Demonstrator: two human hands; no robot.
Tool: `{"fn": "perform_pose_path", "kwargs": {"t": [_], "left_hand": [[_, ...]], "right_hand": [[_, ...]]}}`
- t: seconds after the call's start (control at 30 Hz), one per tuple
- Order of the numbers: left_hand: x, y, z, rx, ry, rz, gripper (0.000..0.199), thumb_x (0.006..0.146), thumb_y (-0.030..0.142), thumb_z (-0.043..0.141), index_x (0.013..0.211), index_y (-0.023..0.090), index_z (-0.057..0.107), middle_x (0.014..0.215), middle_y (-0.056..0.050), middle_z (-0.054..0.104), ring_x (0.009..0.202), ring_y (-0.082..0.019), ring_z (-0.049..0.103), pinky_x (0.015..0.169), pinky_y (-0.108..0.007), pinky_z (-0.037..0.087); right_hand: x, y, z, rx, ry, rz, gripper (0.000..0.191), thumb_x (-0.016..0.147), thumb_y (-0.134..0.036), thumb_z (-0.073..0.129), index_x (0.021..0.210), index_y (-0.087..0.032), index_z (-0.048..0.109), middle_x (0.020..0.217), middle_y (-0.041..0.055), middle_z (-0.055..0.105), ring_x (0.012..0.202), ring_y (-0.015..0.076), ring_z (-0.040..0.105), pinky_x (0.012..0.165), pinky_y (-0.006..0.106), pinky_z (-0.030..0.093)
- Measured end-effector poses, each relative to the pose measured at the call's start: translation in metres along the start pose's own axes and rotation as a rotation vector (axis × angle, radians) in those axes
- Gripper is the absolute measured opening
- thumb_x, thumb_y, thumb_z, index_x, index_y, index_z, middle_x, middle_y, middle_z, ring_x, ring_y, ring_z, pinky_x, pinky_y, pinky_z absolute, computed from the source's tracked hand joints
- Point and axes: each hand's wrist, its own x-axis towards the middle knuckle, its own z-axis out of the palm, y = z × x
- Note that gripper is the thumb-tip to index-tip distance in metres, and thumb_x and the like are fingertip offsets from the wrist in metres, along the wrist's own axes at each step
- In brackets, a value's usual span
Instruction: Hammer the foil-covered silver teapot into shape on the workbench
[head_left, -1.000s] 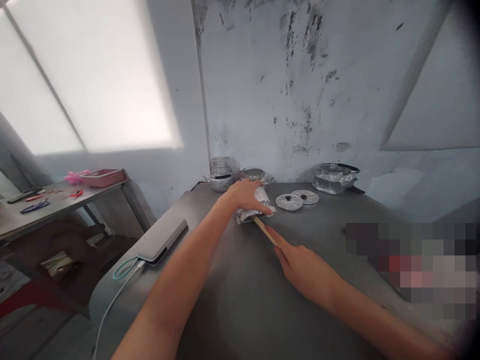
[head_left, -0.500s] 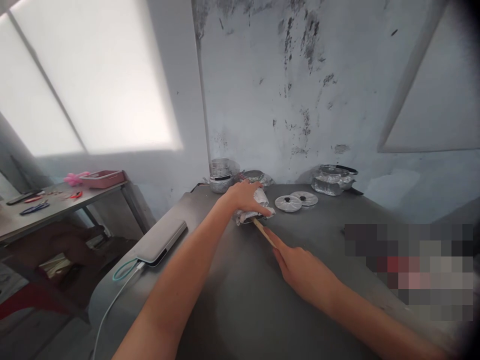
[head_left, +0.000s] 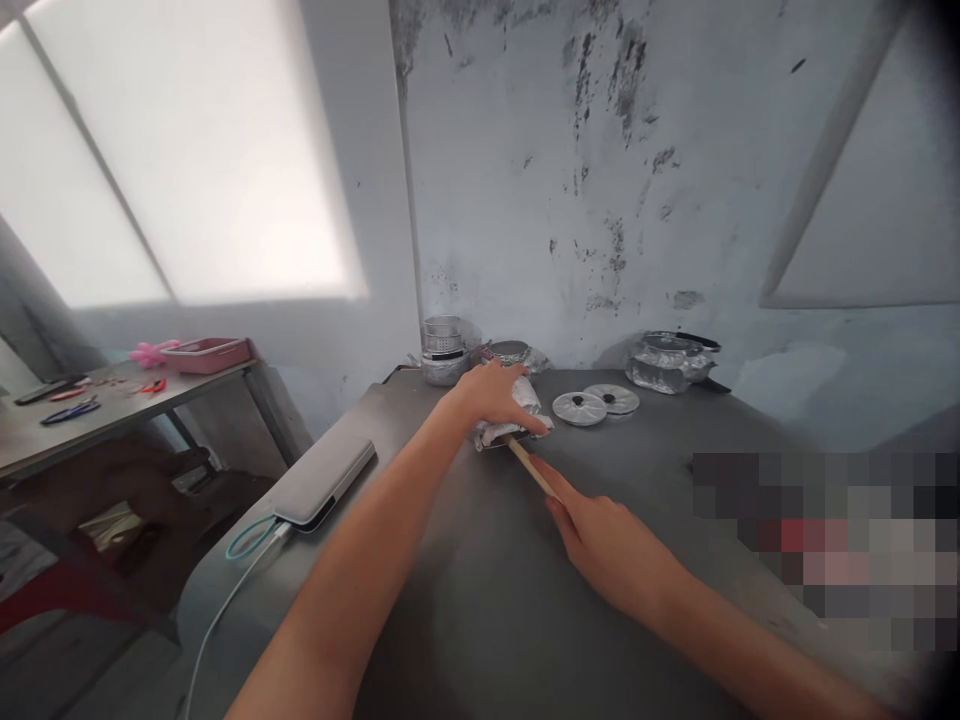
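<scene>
On the grey table [head_left: 480, 620] sits a crumpled silvery-white bundle [head_left: 529, 396], with a dark flat edge under it. My left hand [head_left: 495, 390] is spread over the bundle, its fingers on the far side and its thumb on the near right side. A light wooden handle [head_left: 531, 468] runs from beneath the bundle's near edge toward me. My right hand [head_left: 592, 525] grips this handle with its fingers closed. What joins the handle to the dark edge is partly hidden by the bundle.
Two round lids with black knobs [head_left: 579, 408] lie right of the bundle. Behind stand a steamer pot [head_left: 444, 362], a wrapped pan [head_left: 508, 352] and foil-wrapped pans [head_left: 660, 365]. A power bank [head_left: 324, 485] with cables lies left. A pink basket [head_left: 206, 356] rests on another table.
The view has shifted very slightly. Both hands keep the same hold on the bundle and the wooden handle.
</scene>
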Motion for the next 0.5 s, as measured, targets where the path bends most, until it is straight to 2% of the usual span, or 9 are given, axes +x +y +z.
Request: {"fn": "perform_pose_path", "kwargs": {"t": [0.1,0.3,0.5], "left_hand": [[-0.0015,0.0007,-0.0023,-0.008,-0.014,-0.006,0.118,0.057,0.088,0.063,0.152,0.025,0.032,0.152,-0.016,0.039,0.130,-0.043,0.045,0.098,-0.047,0.044],[-0.0005,0.0005,-0.0017,-0.004,-0.010,-0.013,0.116,0.057,0.087,0.063,0.152,0.027,0.032,0.151,-0.014,0.042,0.130,-0.042,0.046,0.096,-0.046,0.045],[0.0004,-0.0032,-0.0017,-0.029,-0.009,-0.006,0.116,0.057,0.087,0.063,0.151,0.027,0.033,0.150,-0.014,0.043,0.130,-0.042,0.046,0.095,-0.045,0.046]], "right_hand": [[-0.0001,0.0002,0.0016,-0.010,0.049,0.014,0.058,0.103,-0.031,0.020,0.159,-0.039,0.007,0.075,0.0040,0.074,0.072,0.0289,0.072,0.063,0.033,0.043],[0.0002,-0.0009,0.0042,-0.061,-0.033,0.034,0.060,0.102,-0.029,0.022,0.159,-0.040,0.007,0.084,0.0064,0.076,0.076,0.0312,0.073,0.065,0.036,0.044],[0.0016,0.0026,0.0018,0.003,0.037,0.013,0.058,0.103,-0.031,0.021,0.159,-0.038,0.009,0.078,0.0034,0.074,0.076,0.0281,0.072,0.067,0.033,0.044]]}}
